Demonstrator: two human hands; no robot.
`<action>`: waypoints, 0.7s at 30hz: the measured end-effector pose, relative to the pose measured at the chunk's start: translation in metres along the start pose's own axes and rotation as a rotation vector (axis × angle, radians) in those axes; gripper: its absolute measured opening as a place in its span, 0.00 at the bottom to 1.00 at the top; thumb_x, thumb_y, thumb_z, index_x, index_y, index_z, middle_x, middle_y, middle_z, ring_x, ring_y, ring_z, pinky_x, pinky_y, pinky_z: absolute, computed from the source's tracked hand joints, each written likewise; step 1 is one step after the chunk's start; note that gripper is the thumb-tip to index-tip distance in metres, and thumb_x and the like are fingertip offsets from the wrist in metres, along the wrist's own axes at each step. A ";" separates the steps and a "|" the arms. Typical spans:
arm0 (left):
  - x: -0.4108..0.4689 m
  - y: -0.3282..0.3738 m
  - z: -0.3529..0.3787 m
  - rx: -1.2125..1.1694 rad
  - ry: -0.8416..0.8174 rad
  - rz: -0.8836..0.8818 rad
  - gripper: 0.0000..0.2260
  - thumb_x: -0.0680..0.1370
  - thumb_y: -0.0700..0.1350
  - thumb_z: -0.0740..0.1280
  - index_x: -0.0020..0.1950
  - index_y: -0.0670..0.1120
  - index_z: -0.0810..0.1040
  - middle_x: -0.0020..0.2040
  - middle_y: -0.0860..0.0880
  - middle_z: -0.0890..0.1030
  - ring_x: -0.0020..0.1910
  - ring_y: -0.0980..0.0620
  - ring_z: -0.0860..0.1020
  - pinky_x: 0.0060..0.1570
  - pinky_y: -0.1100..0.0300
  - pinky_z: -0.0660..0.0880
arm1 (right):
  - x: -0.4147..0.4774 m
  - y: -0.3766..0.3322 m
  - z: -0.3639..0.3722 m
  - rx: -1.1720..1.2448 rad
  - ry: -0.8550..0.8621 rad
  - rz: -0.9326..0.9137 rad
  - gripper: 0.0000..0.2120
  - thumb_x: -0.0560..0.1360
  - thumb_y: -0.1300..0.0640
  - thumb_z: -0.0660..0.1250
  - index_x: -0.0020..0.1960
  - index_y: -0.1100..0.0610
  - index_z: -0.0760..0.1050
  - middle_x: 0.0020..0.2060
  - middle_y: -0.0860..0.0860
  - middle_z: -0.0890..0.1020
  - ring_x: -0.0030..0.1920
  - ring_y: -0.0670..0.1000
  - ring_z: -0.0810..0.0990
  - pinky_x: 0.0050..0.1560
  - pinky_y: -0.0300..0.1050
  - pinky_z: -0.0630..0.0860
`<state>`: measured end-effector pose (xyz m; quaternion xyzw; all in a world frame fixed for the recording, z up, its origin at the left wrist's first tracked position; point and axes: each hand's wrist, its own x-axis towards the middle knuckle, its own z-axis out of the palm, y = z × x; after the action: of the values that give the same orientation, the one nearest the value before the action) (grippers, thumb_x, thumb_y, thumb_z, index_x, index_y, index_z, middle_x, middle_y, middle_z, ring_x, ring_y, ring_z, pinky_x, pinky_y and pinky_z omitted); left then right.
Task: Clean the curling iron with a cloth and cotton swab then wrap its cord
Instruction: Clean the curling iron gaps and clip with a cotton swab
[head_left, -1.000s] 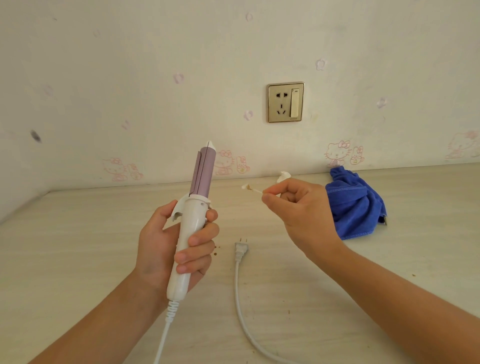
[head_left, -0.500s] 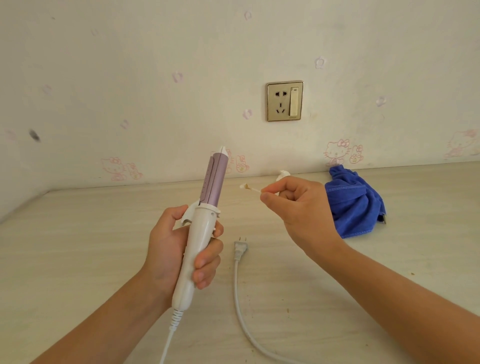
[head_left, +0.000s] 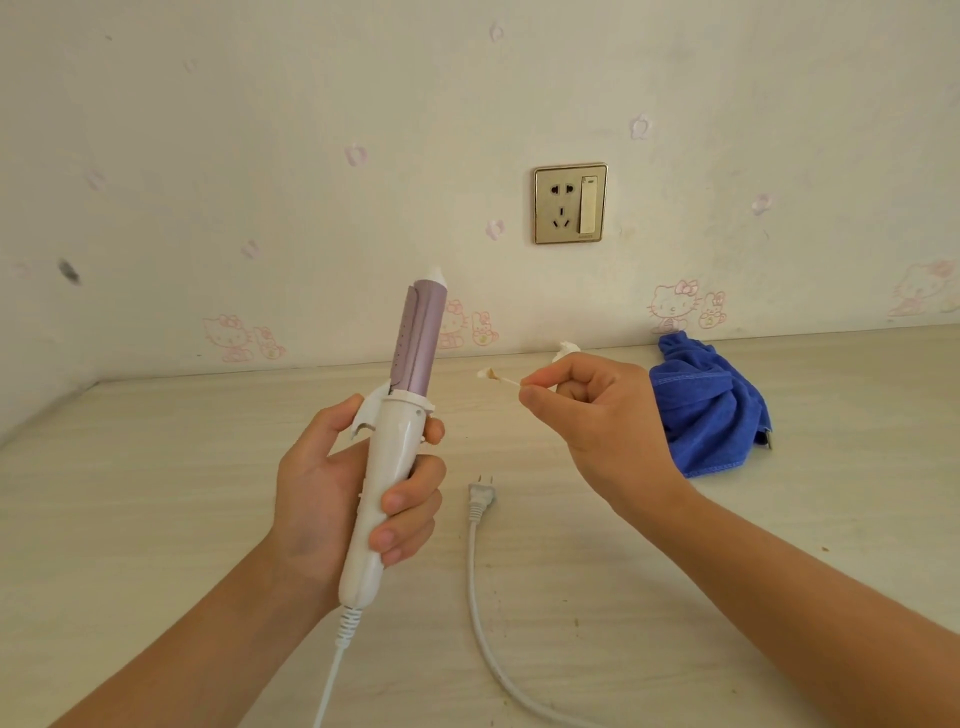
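1. The left hand (head_left: 332, 499) is wrapped closed around the white handle of the curling iron (head_left: 400, 436), with the thumb up near the clamp lever and the fingers curled across the front of the handle.
2. The curling iron stands nearly upright above the table (head_left: 156, 519), leaning slightly to the right. Its barrel is pale purple with a row of small dots down the clamp plate, and it ends in a white pointed tip. The handle is white, with a ribbed sleeve at the bottom where the cord (head_left: 483, 597) leaves it.
3. The right hand (head_left: 602, 415) is closed into a loose fist, pinching a cotton swab (head_left: 498, 378) between thumb and forefinger. The swab points left toward the barrel but stays apart from it; its cotton tip looks frayed and slightly yellowed. A second white tip shows just above the knuckles.
4. The cord runs off the bottom edge and comes back up in a curve across the table, ending in a plug (head_left: 480, 499) that lies flat between the two forearms.
5. A crumpled blue cloth (head_left: 711, 410) lies on the table just right of the right hand, near the wall.
6. A gold-framed wall socket (head_left: 570, 203) sits on the wall above, among faint pink cartoon cat stickers.
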<state>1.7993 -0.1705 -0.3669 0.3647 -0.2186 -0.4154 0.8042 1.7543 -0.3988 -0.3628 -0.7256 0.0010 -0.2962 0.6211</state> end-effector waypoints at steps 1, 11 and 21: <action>0.000 -0.001 0.000 0.014 0.007 -0.002 0.26 0.83 0.62 0.51 0.55 0.40 0.75 0.29 0.45 0.69 0.19 0.51 0.70 0.21 0.60 0.66 | 0.000 0.000 0.000 0.000 0.000 -0.007 0.08 0.75 0.65 0.74 0.39 0.56 0.84 0.20 0.43 0.66 0.23 0.42 0.63 0.35 0.33 0.73; 0.003 -0.006 -0.003 0.340 0.140 0.006 0.28 0.80 0.62 0.59 0.59 0.38 0.80 0.32 0.44 0.70 0.21 0.52 0.68 0.23 0.62 0.66 | 0.005 -0.006 -0.007 0.086 0.072 -0.100 0.11 0.75 0.64 0.75 0.39 0.50 0.85 0.24 0.53 0.66 0.26 0.46 0.63 0.36 0.40 0.73; 0.002 -0.010 0.000 0.601 0.184 0.024 0.29 0.80 0.62 0.59 0.58 0.36 0.79 0.32 0.42 0.72 0.21 0.50 0.67 0.23 0.62 0.68 | 0.001 -0.008 -0.005 -0.027 0.018 -0.108 0.09 0.76 0.65 0.74 0.40 0.55 0.83 0.22 0.48 0.67 0.25 0.45 0.64 0.35 0.33 0.70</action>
<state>1.7957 -0.1760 -0.3747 0.6195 -0.2620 -0.2880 0.6816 1.7503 -0.4016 -0.3549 -0.7301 -0.0285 -0.3359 0.5943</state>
